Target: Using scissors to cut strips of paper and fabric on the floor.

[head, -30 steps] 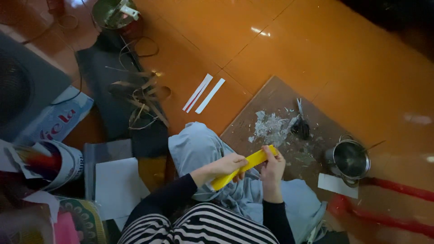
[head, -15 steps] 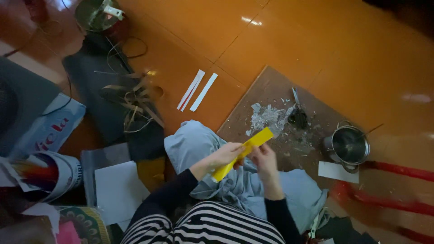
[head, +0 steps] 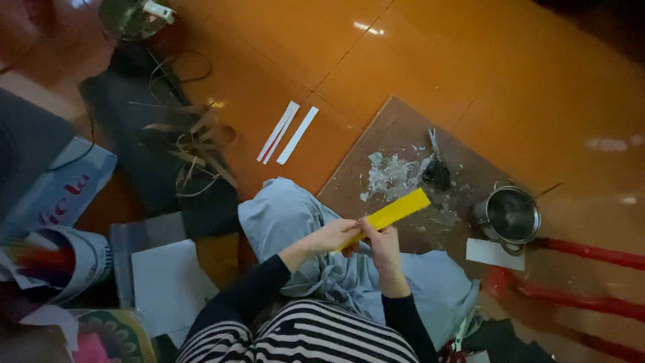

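Both hands (head: 366,238) w/ grip on yellow strip (head: 393,214)

Yellow strip (head: 390,216) now tilts flatter, far end pointing further right than second ago. Right hand (head: 381,243) slides down from strip's end to near end beside left hand (head: 332,236).

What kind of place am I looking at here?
Probably a room in a home, used for paper craft on the floor: glossy orange floor tiles, a brown work board littered with paper scraps, and a small steel pot beside it.
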